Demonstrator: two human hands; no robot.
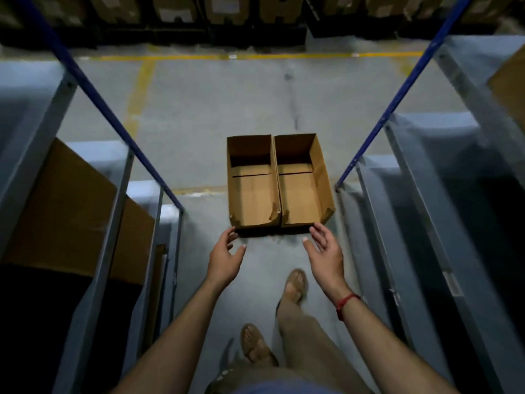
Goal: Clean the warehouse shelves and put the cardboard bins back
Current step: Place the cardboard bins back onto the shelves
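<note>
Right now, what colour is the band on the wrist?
Red; the wristband shows in the head view.

Two open cardboard bins (279, 183) — side by side

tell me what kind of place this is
Most likely a warehouse aisle: metal shelving racks stand on both sides, yellow lines mark the concrete floor, and rows of cardboard boxes line the far side.
</note>
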